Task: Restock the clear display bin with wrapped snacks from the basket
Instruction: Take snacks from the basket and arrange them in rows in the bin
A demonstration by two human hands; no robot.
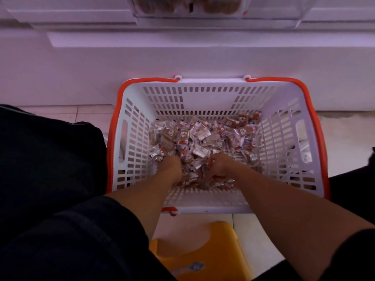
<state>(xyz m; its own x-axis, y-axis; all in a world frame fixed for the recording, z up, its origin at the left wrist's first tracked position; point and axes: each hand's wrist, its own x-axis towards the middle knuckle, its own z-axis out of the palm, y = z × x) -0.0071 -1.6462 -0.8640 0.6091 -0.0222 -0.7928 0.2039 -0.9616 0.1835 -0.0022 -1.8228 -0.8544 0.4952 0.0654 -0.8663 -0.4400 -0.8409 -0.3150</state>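
A white slotted basket (203, 92) with orange handles stands on the floor, its bottom covered with several small clear-wrapped brown snacks (205, 134). Both my hands are down inside it, in the near part of the pile. My left hand (171, 166) is dug into the wrappers with its fingers buried. My right hand (220, 164) has its fingers curled round a bunch of snacks. The clear display bin (245, 11) sits high at the top edge, holding brown snacks behind its front wall.
White shelving (182, 55) runs behind the basket. A yellow stool (200, 248) lies between my knees, just before the basket. My dark trouser legs fill the left and lower right. Pale floor tiles (345, 134) show to the right.
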